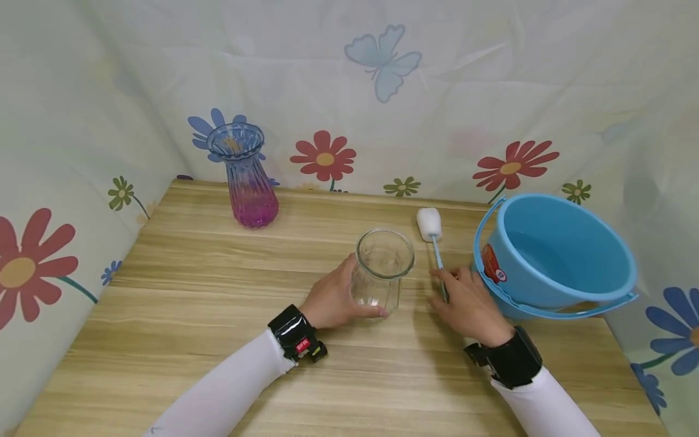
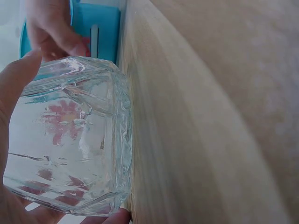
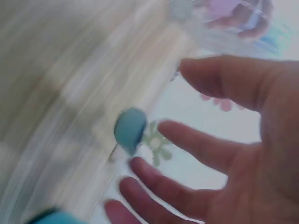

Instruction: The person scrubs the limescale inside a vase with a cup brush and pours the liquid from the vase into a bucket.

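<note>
A clear glass jar (image 1: 384, 258) with a wide round mouth stands upright on the wooden table. My left hand (image 1: 333, 297) grips its side, thumb and fingers spread around it; the left wrist view shows the faceted glass (image 2: 70, 140) and its thick base close up. To the right of the jar lies a sponge bottle brush (image 1: 429, 224) with a white head and a thin bluish handle. My right hand (image 1: 469, 303) is over the handle's near end. In the right wrist view, its fingers (image 3: 196, 149) are extended and apart, close to the blurred handle tip (image 3: 130, 126).
A light-blue bucket (image 1: 502, 227) with its handle lowered stands just right of my right hand. Toward the back left is a ribbed glass vase (image 1: 253, 188), blue above and pink below. A flower-printed curtain (image 1: 262, 73) hangs along the table's back and sides.
</note>
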